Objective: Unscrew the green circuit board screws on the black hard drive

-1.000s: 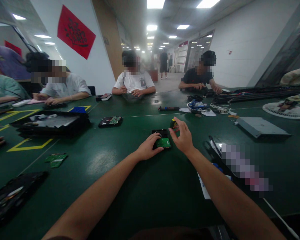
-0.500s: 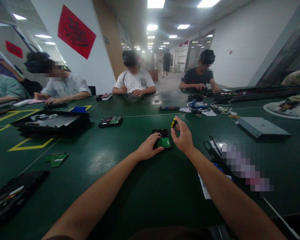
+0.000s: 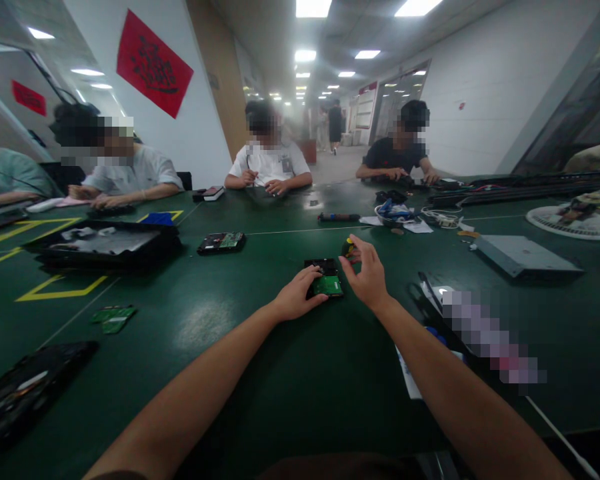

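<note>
A hard drive (image 3: 329,285) with a green circuit board facing up lies on the table in front of me. My left hand (image 3: 300,292) grips it from the left, fingers over its far side and thumb along the near edge. Just right of the drive, my right hand (image 3: 365,272) is raised with its fingers curled round a short yellow-and-black screwdriver (image 3: 349,247). The handle is partly behind the fingers, and the tip cannot be made out.
Another drive (image 3: 221,243) lies farther left, near a black tray-like casing (image 3: 105,243). A loose green circuit board (image 3: 114,319) is at the left. On the right sits a grey metal box (image 3: 530,255). Several people sit across the green table (image 3: 260,373).
The fingers of my right hand have shifted on the screwdriver, and its handle has turned and shows less. My left hand and the hard drive stay put.
</note>
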Motion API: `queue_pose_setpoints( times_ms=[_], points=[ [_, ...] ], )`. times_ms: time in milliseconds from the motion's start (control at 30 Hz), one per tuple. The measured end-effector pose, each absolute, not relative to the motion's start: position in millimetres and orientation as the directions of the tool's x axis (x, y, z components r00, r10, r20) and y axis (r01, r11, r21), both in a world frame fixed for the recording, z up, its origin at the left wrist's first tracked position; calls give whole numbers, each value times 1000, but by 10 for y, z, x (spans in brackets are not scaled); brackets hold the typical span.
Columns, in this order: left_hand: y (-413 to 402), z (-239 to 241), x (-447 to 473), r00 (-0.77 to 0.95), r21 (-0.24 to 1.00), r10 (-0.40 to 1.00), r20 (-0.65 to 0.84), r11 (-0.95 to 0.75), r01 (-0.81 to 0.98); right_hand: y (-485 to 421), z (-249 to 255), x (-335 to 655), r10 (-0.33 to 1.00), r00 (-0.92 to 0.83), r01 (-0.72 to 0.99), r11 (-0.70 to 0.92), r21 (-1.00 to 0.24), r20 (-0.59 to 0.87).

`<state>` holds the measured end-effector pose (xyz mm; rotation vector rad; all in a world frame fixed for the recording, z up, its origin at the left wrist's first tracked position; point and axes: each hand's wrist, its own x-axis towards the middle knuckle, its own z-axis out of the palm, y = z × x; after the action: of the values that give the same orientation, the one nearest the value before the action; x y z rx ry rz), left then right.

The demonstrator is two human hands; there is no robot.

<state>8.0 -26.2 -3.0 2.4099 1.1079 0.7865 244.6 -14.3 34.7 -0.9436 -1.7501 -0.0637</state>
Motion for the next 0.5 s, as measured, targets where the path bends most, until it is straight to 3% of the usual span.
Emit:
queue_pose_setpoints(
  times_ms=[500],
  points=[
    [-265, -15, 76, 539, 533, 778, 322, -620, 576, -136, 362, 2446, 569, -84, 607, 680, -411, 818]
  ],
)
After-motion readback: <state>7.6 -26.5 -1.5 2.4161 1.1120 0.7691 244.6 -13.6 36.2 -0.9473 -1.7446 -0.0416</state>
